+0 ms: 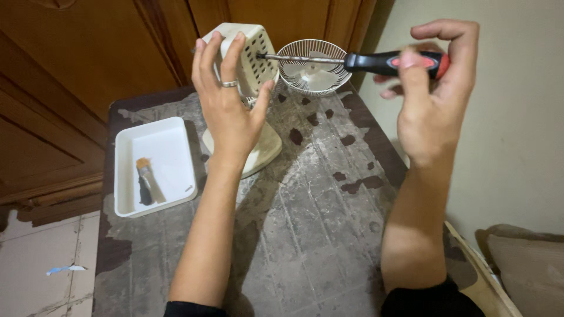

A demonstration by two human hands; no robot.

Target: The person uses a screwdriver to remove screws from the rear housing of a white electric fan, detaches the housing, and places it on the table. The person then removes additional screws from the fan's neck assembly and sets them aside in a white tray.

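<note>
My left hand (226, 94) grips the cream plastic motor housing (254, 50) of a small desk fan, whose round base (264, 149) rests on the worn table. My right hand (432, 88) holds a screwdriver (376, 61) with a black and red handle. Its metal shaft runs left, and the tip meets the perforated back of the housing. Behind the shaft, a white wire fan grille (311, 67) with a blade inside sits at the far edge of the table.
A white rectangular tray (126, 176) on the left holds a small paintbrush (144, 179). The table top (305, 211) is scuffed with peeling dark patches. Wooden cabinet doors stand behind; a beige wall is right, a cushion at lower right.
</note>
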